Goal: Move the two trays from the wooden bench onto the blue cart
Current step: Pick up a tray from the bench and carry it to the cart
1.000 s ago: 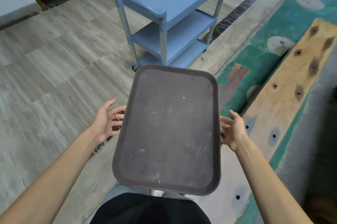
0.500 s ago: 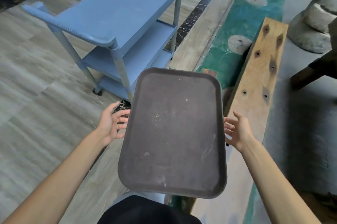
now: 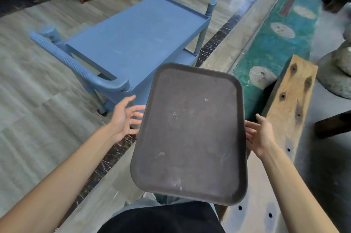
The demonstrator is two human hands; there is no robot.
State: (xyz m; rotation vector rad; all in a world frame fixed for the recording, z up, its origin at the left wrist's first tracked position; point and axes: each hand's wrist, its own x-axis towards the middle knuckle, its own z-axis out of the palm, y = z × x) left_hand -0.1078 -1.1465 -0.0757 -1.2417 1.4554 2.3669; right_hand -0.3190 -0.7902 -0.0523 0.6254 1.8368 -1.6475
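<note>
A dark brown rectangular plastic tray (image 3: 190, 134) with rounded corners and a raised rim is held in the air in front of the person, its long axis running away from the body and its far end tilted a little to the right. Its scuffed inner face is up, with pale smudges near the middle and the near edge. The left hand (image 3: 125, 117) reaches in from the lower left on a bare, nearly straight forearm, palm turned toward the tray's left long edge, thumb raised and fingers spread, their tips at or just under the rim (whether they actually touch it cannot be told). The right hand (image 3: 260, 136) mirrors it from the lower right, palm facing the right long edge, fingers open and slipping beneath the rim. Neither hand is curled closed over the edge; both are splayed and the tray sits between them. The tray's far left corner overlaps the near end of the blue three-tier plastic cart (image 3: 136, 42), whose bare top shelf lies ahead and to the left, a ribbed push handle at its near end. To the right runs the knotty pale wooden bench plank (image 3: 290, 107), beside a green painted strip of floor (image 3: 275, 42).
</note>
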